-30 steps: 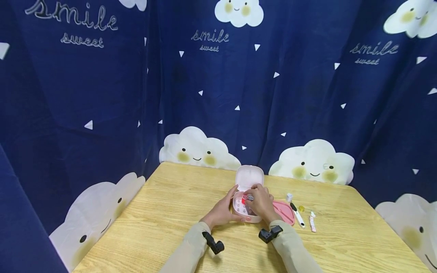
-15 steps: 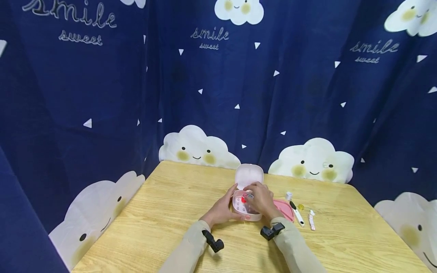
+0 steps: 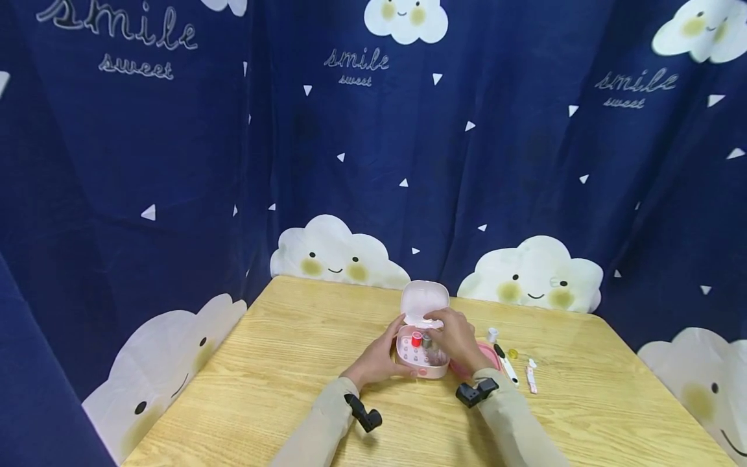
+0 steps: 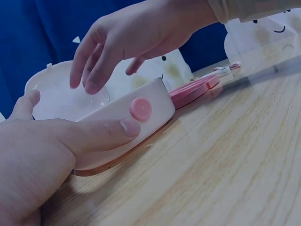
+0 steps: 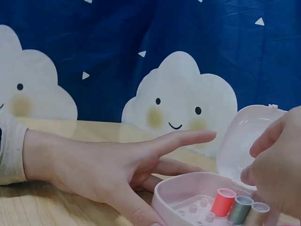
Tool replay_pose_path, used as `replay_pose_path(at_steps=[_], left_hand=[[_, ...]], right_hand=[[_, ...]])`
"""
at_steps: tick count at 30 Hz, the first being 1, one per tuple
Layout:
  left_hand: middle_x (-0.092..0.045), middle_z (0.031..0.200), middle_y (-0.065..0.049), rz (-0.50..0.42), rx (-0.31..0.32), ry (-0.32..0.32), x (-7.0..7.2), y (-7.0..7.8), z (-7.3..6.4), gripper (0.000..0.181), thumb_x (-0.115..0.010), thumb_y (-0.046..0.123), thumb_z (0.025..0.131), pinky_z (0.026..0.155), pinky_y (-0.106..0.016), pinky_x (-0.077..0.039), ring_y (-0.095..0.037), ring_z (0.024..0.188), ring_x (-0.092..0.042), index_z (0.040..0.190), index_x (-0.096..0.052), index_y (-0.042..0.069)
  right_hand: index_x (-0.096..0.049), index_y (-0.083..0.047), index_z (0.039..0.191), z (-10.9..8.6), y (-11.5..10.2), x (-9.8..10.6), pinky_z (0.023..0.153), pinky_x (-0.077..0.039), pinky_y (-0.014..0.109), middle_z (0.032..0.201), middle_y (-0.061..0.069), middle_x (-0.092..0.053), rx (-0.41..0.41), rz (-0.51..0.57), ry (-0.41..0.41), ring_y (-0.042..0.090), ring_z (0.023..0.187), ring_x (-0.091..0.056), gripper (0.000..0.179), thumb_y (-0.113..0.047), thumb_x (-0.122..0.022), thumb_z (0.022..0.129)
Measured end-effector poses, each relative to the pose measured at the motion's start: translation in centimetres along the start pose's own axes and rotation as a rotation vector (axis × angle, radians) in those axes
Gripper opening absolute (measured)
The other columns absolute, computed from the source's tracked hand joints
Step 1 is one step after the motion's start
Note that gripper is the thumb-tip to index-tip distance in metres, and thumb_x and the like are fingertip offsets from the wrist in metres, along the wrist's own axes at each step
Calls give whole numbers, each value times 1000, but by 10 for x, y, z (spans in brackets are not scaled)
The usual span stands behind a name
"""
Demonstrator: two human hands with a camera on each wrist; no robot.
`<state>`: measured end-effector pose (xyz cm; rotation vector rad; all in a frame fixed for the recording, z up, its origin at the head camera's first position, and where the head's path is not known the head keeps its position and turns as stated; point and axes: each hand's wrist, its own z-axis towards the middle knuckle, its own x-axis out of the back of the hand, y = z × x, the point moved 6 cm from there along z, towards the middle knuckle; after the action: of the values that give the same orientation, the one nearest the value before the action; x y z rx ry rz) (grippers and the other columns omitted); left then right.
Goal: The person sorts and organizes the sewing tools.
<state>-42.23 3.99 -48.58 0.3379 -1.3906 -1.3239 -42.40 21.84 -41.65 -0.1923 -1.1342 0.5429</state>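
Note:
A small pale-pink sewing box (image 3: pixel 428 371) stands on the table, its lid (image 3: pixel 425 298) raised at the back. My left hand (image 3: pixel 376 360) holds the box by its left side, the thumb lying along the front wall beside a round pink button (image 4: pixel 140 108). Inside, a red thread spool (image 5: pixel 223 202), a grey-green spool (image 5: pixel 240 210) and a beige spool (image 5: pixel 257 214) stand upright in a row among small pegs. Over the box's right rear part hovers my right hand (image 3: pixel 458 337), fingers loosely bent and holding nothing.
To the right of the box lies a pink tray (image 3: pixel 489 352), partly behind the right forearm. Beyond it are a white spool (image 3: pixel 493 335), a black-and-white slim tool (image 3: pixel 506 366), a small yellow round item (image 3: pixel 512 353) and a pinkish-white strip-like item (image 3: pixel 531 377).
My right hand has let go of the grey-green spool, which now stands beside the red one, and has moved up and slightly right. The left hand keeps its hold on the box.

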Motion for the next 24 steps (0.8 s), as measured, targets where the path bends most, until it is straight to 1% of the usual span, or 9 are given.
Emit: replay_pose_path(at_steps=[3, 5, 9, 13, 17, 19, 24], left_hand=[[-39, 163, -3, -9, -7, 3, -1, 0, 0, 125, -95, 41, 74, 119, -51, -30, -23, 146, -39, 168, -14, 28], [-40, 162, -4, -15, -14, 5, -1, 1, 0, 126, -96, 40, 74, 120, -50, -30, -23, 146, -39, 168, -14, 27], [-42, 160, -5, -14, -18, 6, -2, 1, 0, 126, -96, 39, 73, 120, -50, -30, -23, 145, -40, 168, -14, 26], [-41, 161, -4, -10, -9, 6, -1, 0, 0, 126, -96, 40, 73, 120, -50, -29, -23, 146, -39, 168, -14, 27], [-40, 162, -3, -14, 0, 8, 0, 1, 0, 126, -97, 39, 72, 120, -51, -28, -24, 147, -37, 168, -14, 28], [-39, 163, -3, -20, 3, 8, 1, 1, 0, 126, -97, 37, 72, 121, -51, -27, -24, 148, -36, 168, -14, 29], [-39, 163, -4, -38, 2, 3, 0, 0, 0, 126, -98, 34, 72, 121, -49, -26, -23, 148, -36, 167, -15, 29]], right_hand=[[-79, -12, 114, -1, 3, 4, 87, -47, 65, 123, 13, -70, -8, 5, 7, 40, 114, -60, 27, -13, -82, 88], [-79, -12, 113, -1, 4, 7, 85, -48, 66, 123, 15, -70, 0, 6, 19, 42, 115, -61, 26, -13, -82, 87], [-79, -11, 113, -1, 8, 11, 88, -49, 64, 122, 15, -71, -1, 27, 41, 42, 117, -61, 25, -13, -81, 88], [-78, -9, 116, 0, 13, 17, 96, -47, 62, 120, 15, -71, -18, 61, 57, 40, 118, -61, 26, -13, -79, 90], [-76, -5, 119, 0, 24, 25, 100, -47, 60, 119, 18, -69, -29, 93, 59, 41, 118, -61, 27, -11, -76, 92], [-75, -3, 120, -1, 31, 29, 99, -48, 59, 118, 19, -69, -35, 104, 65, 42, 117, -60, 28, -11, -75, 93], [-75, -1, 119, -4, 47, 42, 94, -49, 57, 116, 22, -68, -35, 128, 114, 44, 111, -60, 27, -8, -74, 93]])
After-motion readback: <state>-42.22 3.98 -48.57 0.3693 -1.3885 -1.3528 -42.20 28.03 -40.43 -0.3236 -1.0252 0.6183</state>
